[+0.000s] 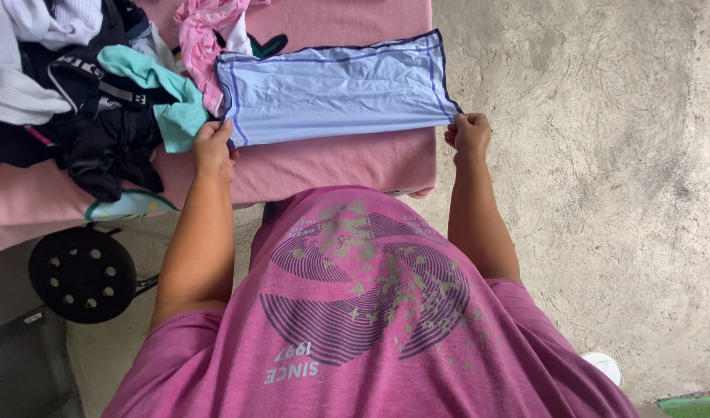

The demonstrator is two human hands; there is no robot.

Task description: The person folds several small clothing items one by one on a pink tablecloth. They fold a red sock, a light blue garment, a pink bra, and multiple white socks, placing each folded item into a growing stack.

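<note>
Both hands, left (213, 145) and right (469, 133), pinched shut on near corners of light blue cloth (336, 87)

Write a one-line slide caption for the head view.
Left hand and right hand pinch the near corners of a light blue folded cloth on a pink-covered table beside piled clothes.

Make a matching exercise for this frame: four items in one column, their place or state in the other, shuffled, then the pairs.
Items:
1. light blue cloth
2. left hand
3. black stool
4. pile of clothes

Places or states:
A. on the floor beside the table
B. spread flat on the pink table cover
C. heaped at the table's left end
D. gripping the cloth's near left corner

Pairs: 1-B, 2-D, 3-A, 4-C

The right hand pinches the opposite near corner.
</note>
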